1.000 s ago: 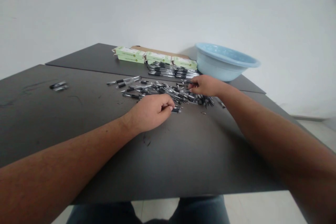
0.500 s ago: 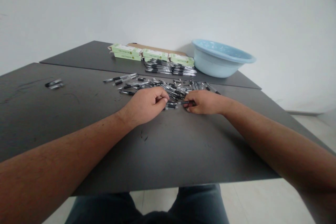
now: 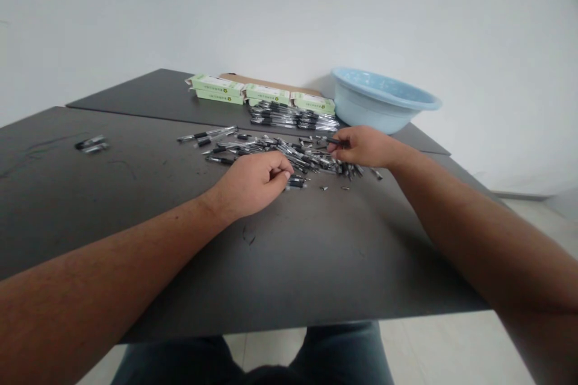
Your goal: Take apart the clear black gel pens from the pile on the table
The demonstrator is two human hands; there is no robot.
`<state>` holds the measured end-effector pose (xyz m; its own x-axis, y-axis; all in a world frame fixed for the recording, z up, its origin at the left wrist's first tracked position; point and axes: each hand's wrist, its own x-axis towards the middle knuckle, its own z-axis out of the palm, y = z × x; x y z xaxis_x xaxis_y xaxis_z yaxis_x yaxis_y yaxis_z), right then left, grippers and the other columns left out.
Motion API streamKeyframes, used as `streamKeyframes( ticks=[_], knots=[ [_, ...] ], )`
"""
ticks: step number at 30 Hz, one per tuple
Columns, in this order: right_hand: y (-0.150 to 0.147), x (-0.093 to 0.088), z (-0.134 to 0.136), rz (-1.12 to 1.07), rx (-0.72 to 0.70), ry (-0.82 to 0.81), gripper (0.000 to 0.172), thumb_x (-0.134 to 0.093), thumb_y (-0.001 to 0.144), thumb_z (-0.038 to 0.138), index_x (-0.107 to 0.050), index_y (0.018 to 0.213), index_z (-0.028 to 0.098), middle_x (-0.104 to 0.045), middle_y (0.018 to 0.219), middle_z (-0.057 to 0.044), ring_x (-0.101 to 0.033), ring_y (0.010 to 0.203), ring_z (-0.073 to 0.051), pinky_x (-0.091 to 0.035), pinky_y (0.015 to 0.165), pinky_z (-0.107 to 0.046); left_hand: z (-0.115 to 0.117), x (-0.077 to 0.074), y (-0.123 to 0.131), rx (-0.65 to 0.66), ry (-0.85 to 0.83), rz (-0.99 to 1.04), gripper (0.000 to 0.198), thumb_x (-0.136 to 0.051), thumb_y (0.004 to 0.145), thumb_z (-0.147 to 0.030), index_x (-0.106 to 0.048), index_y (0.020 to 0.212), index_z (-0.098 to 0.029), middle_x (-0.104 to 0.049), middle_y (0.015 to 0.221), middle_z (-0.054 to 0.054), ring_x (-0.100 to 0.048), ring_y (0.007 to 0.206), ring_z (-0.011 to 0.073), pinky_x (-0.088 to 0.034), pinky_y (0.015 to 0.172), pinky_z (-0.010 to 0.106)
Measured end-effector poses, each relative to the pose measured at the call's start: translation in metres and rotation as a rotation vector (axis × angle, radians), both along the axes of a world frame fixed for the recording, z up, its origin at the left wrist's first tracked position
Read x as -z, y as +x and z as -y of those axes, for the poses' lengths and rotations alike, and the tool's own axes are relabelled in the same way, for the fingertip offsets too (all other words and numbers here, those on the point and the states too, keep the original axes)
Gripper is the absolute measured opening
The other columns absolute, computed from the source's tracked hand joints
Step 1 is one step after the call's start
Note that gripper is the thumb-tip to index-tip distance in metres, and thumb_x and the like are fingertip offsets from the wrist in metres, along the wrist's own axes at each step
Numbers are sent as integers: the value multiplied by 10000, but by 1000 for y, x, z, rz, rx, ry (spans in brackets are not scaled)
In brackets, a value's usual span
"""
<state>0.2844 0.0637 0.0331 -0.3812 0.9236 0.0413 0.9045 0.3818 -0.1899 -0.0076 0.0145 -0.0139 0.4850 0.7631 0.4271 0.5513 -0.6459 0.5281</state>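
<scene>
A heap of black-and-clear pens and pen parts (image 3: pixel 275 153) is spread across the dark table (image 3: pixel 135 204). My left hand (image 3: pixel 253 183) rests at the near edge of the heap, its fingers curled around a pen part that pokes out at the fingertips. My right hand (image 3: pixel 365 147) is over the right side of the heap, pinching a black pen (image 3: pixel 336 141) that points left. A few small loose bits (image 3: pixel 334 187) lie just in front of the heap.
A light blue basin (image 3: pixel 383 99) stands at the back right. Several green boxes (image 3: pixel 262 95) and a neat stack of pens (image 3: pixel 293 118) lie behind the heap. Two loose pens (image 3: pixel 90 144) lie at the far left. The table's near edge is close to my lap.
My right hand drew in beside the left with a black pen, then carried it back out over the right side of the heap. The left hand stayed put.
</scene>
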Motion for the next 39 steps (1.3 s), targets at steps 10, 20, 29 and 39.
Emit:
streamKeyframes(
  ticks=[10,20,29,39],
  knots=[
    [6,8,-5,-15,2,-5,207,-628,816,319,-728,968,220,-758,880,9,-666,779,-180,-462,705,-269,2,-1,0,8,5,-12,141,-580,864,-220,-708,914,-188,-718,765,-12,-634,676,140,-450,654,265],
    [25,8,36,3,6,-116,181,-615,828,336,-717,953,255,-754,896,16,-685,831,-198,-473,726,-273,1,1,0,22,1,-21,150,-581,866,-218,-714,930,-190,-724,776,-12,-637,675,139,-455,669,264],
    [16,-5,5,55,96,41,229,-599,843,378,-728,958,228,-735,814,5,-640,735,-185,-423,663,-282,-2,3,-1,39,13,-32,147,-583,860,-227,-707,931,-195,-728,787,-12,-649,695,143,-454,661,262],
    [-25,15,-73,201,-70,59,263,-671,811,270,-757,1053,217,-772,1002,-52,-660,886,-219,-458,773,-298,0,3,-1,46,-20,-22,134,-588,859,-197,-708,918,-201,-725,781,-22,-649,697,138,-443,655,260]
  ],
)
